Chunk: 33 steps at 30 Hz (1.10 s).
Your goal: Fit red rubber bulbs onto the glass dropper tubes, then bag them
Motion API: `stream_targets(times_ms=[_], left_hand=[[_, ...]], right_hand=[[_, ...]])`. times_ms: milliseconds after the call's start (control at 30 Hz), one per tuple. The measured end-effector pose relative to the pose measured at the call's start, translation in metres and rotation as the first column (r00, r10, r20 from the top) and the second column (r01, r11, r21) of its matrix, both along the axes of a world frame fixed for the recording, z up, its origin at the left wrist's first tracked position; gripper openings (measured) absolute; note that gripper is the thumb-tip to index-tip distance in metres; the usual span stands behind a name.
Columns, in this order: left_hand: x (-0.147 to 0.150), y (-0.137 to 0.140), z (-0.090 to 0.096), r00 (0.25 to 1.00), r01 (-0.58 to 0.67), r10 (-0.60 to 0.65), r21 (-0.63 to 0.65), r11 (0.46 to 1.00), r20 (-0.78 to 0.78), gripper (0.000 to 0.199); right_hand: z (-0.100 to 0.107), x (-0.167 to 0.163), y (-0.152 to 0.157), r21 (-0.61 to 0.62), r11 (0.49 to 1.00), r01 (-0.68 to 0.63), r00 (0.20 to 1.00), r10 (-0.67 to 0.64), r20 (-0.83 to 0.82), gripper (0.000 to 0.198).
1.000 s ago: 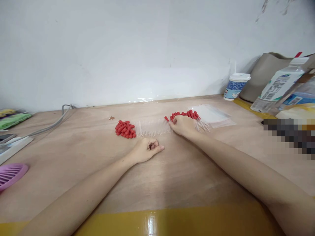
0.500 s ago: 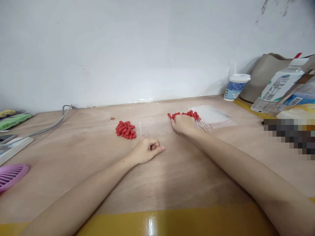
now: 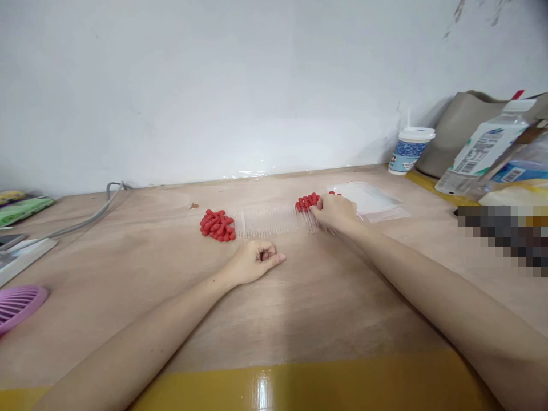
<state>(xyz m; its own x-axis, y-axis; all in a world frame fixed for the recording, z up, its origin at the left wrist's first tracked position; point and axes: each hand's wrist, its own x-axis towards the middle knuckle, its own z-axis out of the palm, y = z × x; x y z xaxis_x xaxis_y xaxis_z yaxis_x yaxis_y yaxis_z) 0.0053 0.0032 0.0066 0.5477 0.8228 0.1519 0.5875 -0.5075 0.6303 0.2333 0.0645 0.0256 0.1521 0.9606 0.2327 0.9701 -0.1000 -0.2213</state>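
My left hand (image 3: 257, 261) rests on the wooden tabletop, fingers loosely curled into the palm and thumb pointing right; nothing shows in it. Just behind it is a row of thin clear tubes (image 3: 268, 221) lying side by side. A heap of red rubber bulbs (image 3: 217, 225) touches the row's left end. At its right end are droppers (image 3: 306, 204), clear tubes capped with red bulbs. My right hand (image 3: 336, 211) is over these droppers with its fingers closed together; its fingertips are partly hidden, and what they pinch cannot be made out.
A stack of clear plastic bags (image 3: 371, 200) lies right of the droppers. Farther right stand a lidded paper cup (image 3: 411, 151), a plastic bottle (image 3: 486, 145) and a grey-brown container (image 3: 445, 134). On the left are a cable (image 3: 94, 214), a white power strip (image 3: 29, 260) and a purple slatted object (image 3: 21, 307).
My right hand has shifted right along the droppers, uncovering several of them at the left, now lined up more evenly. My left hand has stayed in place.
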Motion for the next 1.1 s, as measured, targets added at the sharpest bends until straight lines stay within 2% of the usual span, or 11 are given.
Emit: stream_targets(times_ms=[100, 200, 433, 700, 867, 967, 1033, 1100], left_hand=[[0.001, 0.0, 0.0, 1.0, 0.0, 0.0, -0.003, 1.0, 0.002, 0.038], [0.001, 0.0, 0.0, 1.0, -0.004, 0.004, 0.006, 1.0, 0.005, 0.037], [0.0, 0.0, -0.001, 1.0, -0.006, 0.006, 0.017, 1.0, -0.004, 0.037], [-0.001, 0.001, -0.002, 1.0, -0.004, 0.004, 0.023, 1.0, 0.003, 0.037], [0.0, 0.0, -0.002, 1.0, 0.001, -0.001, 0.024, 1.0, -0.002, 0.038], [0.0, -0.002, -0.001, 1.0, -0.022, 0.021, 0.058, 0.998, 0.015, 0.036], [-0.004, 0.0, 0.001, 0.995, -0.093, 0.089, 0.134, 0.987, 0.035, 0.032], [-0.012, 0.008, 0.007, 0.976, -0.216, 0.205, 0.243, 0.946, 0.07, 0.028]], right_hand=[[-0.001, -0.009, 0.001, 0.037, 0.998, -0.055, 0.998, 0.056, -0.021, 0.025], [-0.002, -0.024, 0.003, 0.012, 0.993, -0.118, 0.993, 0.119, -0.015, 0.024], [0.001, -0.053, 0.019, -0.138, 0.989, -0.046, 0.999, 0.043, -0.026, 0.027], [0.004, -0.056, 0.026, -0.211, 0.976, -0.058, 0.998, 0.05, -0.046, 0.028], [0.012, -0.048, 0.011, -0.19, 0.976, -0.11, 0.994, 0.103, -0.043, 0.026], [0.013, -0.037, -0.006, -0.137, 0.978, -0.157, 0.987, 0.154, -0.035, 0.029], [0.01, -0.026, -0.019, -0.057, 0.968, -0.246, 0.969, 0.245, -0.023, 0.029], [0.003, -0.014, -0.03, 0.024, 0.925, -0.379, 0.925, 0.379, -0.007, 0.027]])
